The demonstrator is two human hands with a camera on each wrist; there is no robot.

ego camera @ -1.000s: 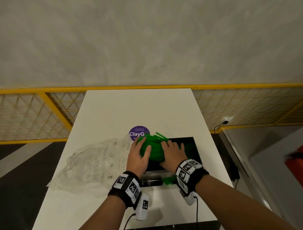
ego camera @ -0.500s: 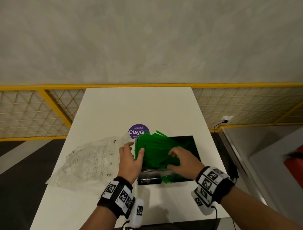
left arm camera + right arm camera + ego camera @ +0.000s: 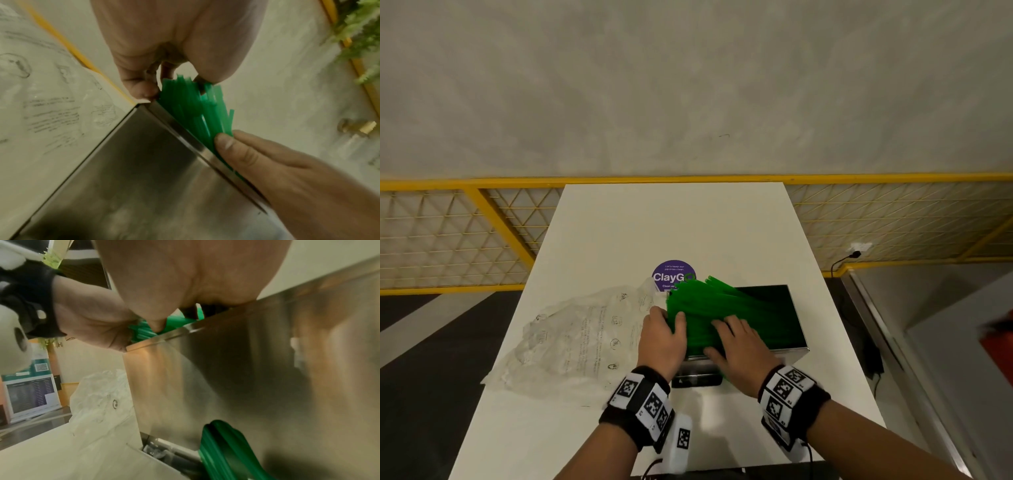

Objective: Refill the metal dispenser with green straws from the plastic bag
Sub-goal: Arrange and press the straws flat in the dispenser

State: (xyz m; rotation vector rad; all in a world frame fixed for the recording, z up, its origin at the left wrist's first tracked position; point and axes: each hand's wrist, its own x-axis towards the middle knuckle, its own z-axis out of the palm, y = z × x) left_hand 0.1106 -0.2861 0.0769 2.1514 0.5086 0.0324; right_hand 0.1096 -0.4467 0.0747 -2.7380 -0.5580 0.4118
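The metal dispenser [image 3: 796,323] stands open-topped on the white table, right of centre. A fanned bundle of green straws [image 3: 722,306] lies slanted across its left half, far ends sticking out over the rim. My left hand [image 3: 671,317] holds the bundle's left ends, thumb on top and fingers curled round the side, as the left wrist view shows [image 3: 179,81]. My right hand [image 3: 722,330] lies flat on the straws with straight fingers. The crumpled clear plastic bag [image 3: 578,337] lies left of the dispenser. More straws [image 3: 222,451] sit in the dispenser's lower front slot.
A purple round sticker [image 3: 673,275] is on the table behind the dispenser. The table's right edge [image 3: 835,325] runs close beside the dispenser. A yellow mesh railing [image 3: 482,236] stands behind and to both sides of the table.
My right hand came back left and now lies flat on the straws beside my left hand. The bundle has spread out across the dispenser's opening. The left hand stays at the straws' left ends.
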